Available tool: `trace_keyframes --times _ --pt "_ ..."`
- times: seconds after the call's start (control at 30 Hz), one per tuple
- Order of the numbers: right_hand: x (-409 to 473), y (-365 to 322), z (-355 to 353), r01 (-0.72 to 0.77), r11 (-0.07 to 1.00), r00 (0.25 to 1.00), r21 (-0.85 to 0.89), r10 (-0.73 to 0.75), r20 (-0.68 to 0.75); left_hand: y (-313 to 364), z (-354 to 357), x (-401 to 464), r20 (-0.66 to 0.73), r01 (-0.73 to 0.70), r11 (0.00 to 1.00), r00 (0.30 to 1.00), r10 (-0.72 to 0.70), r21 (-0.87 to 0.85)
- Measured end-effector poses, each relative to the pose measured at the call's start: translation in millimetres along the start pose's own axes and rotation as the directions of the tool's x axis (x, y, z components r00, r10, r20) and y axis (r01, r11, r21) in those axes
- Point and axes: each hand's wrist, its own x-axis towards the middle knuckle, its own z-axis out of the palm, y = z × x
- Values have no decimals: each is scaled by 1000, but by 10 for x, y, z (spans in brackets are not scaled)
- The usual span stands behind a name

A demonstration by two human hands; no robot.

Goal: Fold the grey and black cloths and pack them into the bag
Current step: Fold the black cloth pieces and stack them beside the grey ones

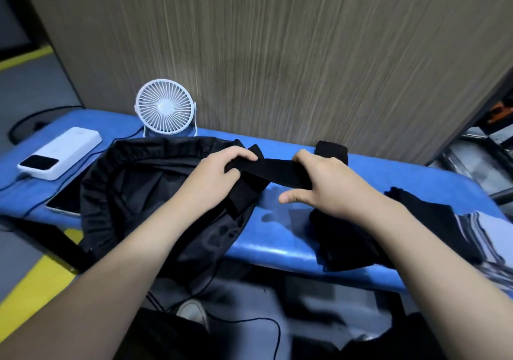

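A: Black cloth (273, 171) stretched as a band between both hands, above the middle of the blue bench (277, 248). Left hand (219, 175) curled round its left end, fingers over the top, folded layers hanging below the palm. Right hand (319, 182) gripping the right end with curled fingers, thumb held free and apart from the fabric.

B: Bag (133, 193)?

A: Black, mouth gaping, on the left half of the bench, its near side draped over the front edge. Cloth's left end directly over its right rim.

B: Other fabric?

A: Dark pile (433, 221) toward the right end, grey showing at its far right, blurred. Small black piece (331, 150) at the back edge behind the right hand.

B: Remainder?

A: White fan (165, 109) at the back edge; white power bank (59, 156) and phone (66, 200) at the left end.
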Motion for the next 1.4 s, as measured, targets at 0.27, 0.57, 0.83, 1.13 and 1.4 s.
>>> trace_keyframes --times 0.27,0.57,0.83,1.13,1.4 --pt "18 64 248 3 1000 995 -12 -5 -104 16 30 -8 0 100 961 995 -103 -260" --pt "39 243 345 24 997 988 -72 -35 -152 108 166 24 -24 107 907 992 -127 -407" --pt "8 307 407 24 997 987 -77 -36 -154 127 236 36 -72 94 847 985 -154 -523" --pt "-44 276 426 43 997 970 -63 -57 -237 219 280 32 -15 93 763 991 -133 -640" --pt "-35 252 446 51 961 961 272 27 -275 236 309 45 5 81 734 994 -105 -674"
